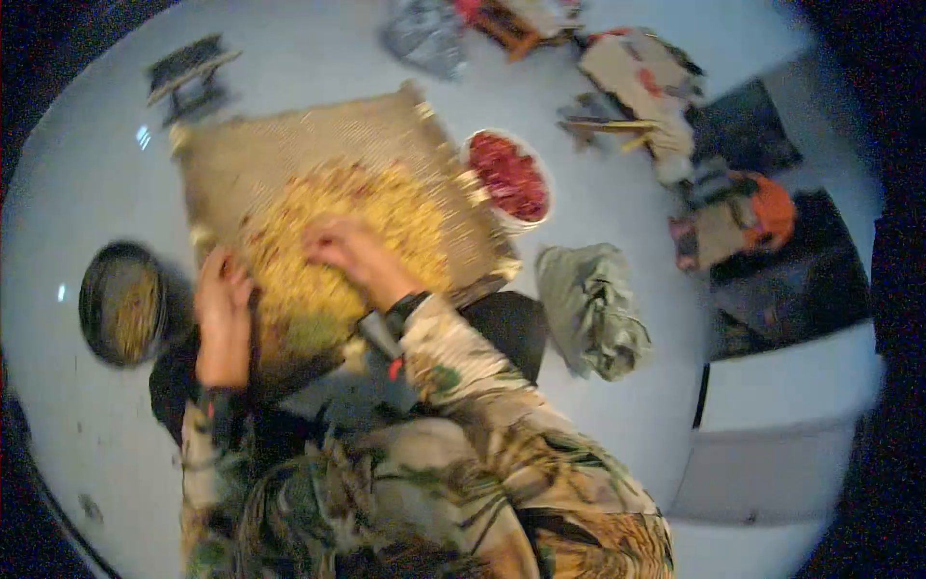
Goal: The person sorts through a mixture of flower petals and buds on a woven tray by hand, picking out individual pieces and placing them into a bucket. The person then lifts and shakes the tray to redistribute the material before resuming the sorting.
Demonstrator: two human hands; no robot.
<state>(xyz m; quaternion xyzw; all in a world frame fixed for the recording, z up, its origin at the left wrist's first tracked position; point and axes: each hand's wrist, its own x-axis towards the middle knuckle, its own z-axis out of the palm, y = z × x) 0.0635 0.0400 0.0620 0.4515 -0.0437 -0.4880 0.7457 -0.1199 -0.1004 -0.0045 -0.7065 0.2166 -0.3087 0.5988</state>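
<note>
Blur took the fine detail straight away; the right hand point(338, 243) had its fingertips turned down and smeared into the yellow, so whether they were pinching a piece or merely pressed together, I could not tell; the left hand point(224, 280) had its fingers curled inward, their tips soft and unclear, and what they gripped, if anything, could not be told either; the near edge of the broad, square-cornered tan woven tray point(309, 130) ran in under the forearms and into shadow, and the dark round basin point(101, 304) off to the left showed yellowish contents too blurred to name.

Now the heap itself, and what a spread it was: the loose heap of small bright-yellow pieces point(405, 217) lay wide across the tray, flecked with reddish-brown bits, thickest along its far side, with a greenish patch point(318, 330) at the near end; single pieces ran together in the blur.

And the placing: the heap sat on the tray right beneath the right hand, which was over its middle and looked to be touching it; the left hand was at the heap's left margin, by the tray's left edge; beyond the tray's right edge, just beside it, stood a round white tub point(548, 193) of dark-red pieces point(506, 176).
</note>
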